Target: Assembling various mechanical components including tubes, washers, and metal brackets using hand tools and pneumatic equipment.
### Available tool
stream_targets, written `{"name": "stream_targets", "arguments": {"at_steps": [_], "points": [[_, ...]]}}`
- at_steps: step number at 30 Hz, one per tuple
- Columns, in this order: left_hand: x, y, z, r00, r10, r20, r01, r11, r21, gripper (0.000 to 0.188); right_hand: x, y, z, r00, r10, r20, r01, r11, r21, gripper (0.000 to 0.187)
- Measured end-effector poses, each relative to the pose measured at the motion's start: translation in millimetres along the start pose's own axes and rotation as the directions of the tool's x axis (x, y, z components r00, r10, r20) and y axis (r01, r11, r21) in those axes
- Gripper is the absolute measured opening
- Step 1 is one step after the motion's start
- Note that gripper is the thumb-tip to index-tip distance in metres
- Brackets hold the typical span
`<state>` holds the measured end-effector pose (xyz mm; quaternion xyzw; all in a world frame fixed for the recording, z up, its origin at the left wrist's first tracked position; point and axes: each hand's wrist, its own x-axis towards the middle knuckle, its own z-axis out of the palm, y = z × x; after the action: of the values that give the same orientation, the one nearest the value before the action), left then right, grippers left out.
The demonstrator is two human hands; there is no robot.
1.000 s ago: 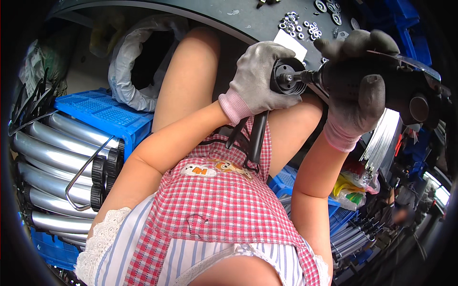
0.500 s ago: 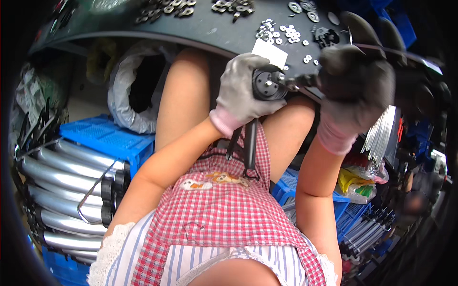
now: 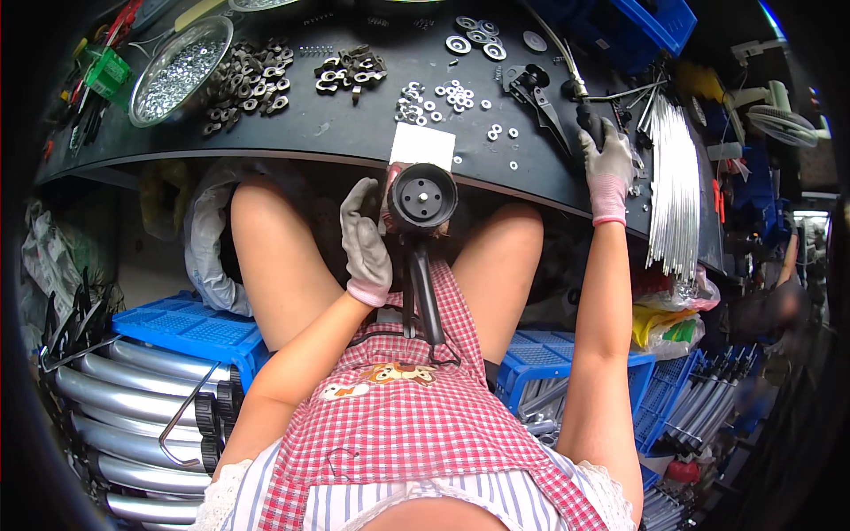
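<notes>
My left hand (image 3: 365, 243), in a grey-white glove with a pink cuff, is open, its fingers upright beside a black round end piece (image 3: 423, 196). This piece faces up near the table's front edge, with small holes around a silver nut or bolt end at its centre. Black bars (image 3: 423, 292) run from it toward my lap. My right hand (image 3: 609, 166), gloved too, reaches to the right part of the table. It is closed around the black handle of a tool (image 3: 588, 122) with a hose or cord. The tool's working end is hard to make out.
On the dark table (image 3: 292, 137) lie small white washers (image 3: 456, 96), metal clamps (image 3: 252, 80), discs (image 3: 482, 37), black parts (image 3: 536, 93) and a bowl of hardware (image 3: 181, 71). Thin rods (image 3: 670, 186) fan out right. Silver tubes (image 3: 133, 407) and a blue crate (image 3: 190, 323) stand left.
My right hand has carried the tool off the round piece, forward onto the right of the table. My left hand has let go of the piece and opened at its left.
</notes>
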<state>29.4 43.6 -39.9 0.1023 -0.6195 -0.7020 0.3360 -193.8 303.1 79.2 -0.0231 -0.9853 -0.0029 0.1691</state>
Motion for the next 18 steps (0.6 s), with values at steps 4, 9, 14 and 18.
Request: {"name": "stream_targets", "arguments": {"at_steps": [4,9,14,18], "points": [[-23,-60,-29,0.97,-0.206,-0.132,0.244,0.853,0.461,0.047,-23,-19,-29,0.935,-0.274,-0.223,0.333,0.895,0.296,0.019],[-19,-96,-19,0.674,-0.726,0.135,0.541,0.61,0.579,0.068,-194,-63,-22,0.557,-0.668,0.493,-0.343,0.356,0.869,0.059],[-72,-287,-64,0.781,-0.551,0.293,0.16,0.63,0.76,0.053,-245,-164,-16,0.453,-0.477,0.753,-0.878,-0.092,0.47,0.019],[-26,-219,-37,0.623,-0.601,0.5,0.071,0.68,0.73,0.036,-235,-137,8,0.516,-0.497,0.698,-0.745,0.141,0.652,0.019]]}}
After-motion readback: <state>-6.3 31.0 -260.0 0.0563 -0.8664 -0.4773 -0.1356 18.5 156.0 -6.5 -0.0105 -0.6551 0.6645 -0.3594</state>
